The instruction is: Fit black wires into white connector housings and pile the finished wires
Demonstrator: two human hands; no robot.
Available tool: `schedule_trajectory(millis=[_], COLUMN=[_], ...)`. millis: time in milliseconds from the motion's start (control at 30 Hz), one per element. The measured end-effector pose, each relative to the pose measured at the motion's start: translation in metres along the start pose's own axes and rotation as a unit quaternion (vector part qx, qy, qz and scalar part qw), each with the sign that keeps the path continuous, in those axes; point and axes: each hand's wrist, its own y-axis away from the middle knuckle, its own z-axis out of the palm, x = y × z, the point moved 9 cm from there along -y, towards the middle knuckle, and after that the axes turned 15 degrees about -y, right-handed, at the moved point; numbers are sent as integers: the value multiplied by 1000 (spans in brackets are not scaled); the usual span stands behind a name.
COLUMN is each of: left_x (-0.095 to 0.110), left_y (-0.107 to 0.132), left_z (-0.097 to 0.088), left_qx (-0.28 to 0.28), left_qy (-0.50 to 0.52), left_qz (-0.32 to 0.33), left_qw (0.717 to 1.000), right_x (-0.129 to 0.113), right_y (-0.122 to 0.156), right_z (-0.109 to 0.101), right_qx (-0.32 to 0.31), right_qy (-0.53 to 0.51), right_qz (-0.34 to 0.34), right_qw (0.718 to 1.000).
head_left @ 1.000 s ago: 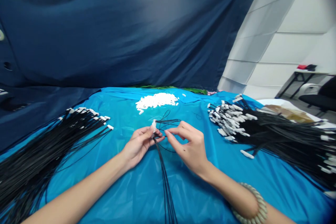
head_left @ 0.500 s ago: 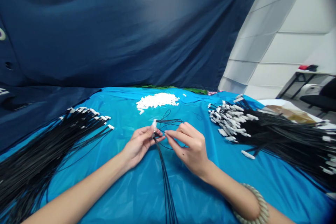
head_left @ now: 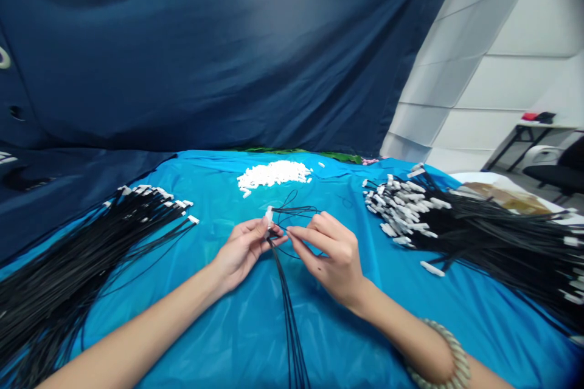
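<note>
Between finger and thumb, my left hand pinches a small white connector at the middle of the cloth. Several thin black wires hang from it toward the near edge. More black wires loop out of the connector to the right. My right hand, just to the right, has thumb and forefinger closed on one thin black wire near the connector. The wire's tip between those fingers is too small to make out.
Loose white connectors form a pile behind my hands on the blue cloth. Wire bundles with white connectors lie at left and right. A dark blue curtain hangs behind.
Both hands keep nearly the same pose. The whole view has shifted very slightly.
</note>
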Motion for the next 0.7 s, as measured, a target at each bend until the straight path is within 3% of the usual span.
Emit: schedule_trajectory(millis=[700], left_x=[-3], left_y=[-1], left_z=[4], left_qx=[-24], left_qy=[-22], left_qz=[-2], left_qw=[999], right_x=[0], right_y=[1], right_z=[5], right_qx=[-7], right_qy=[-2], right_qz=[4], right_qw=[1000])
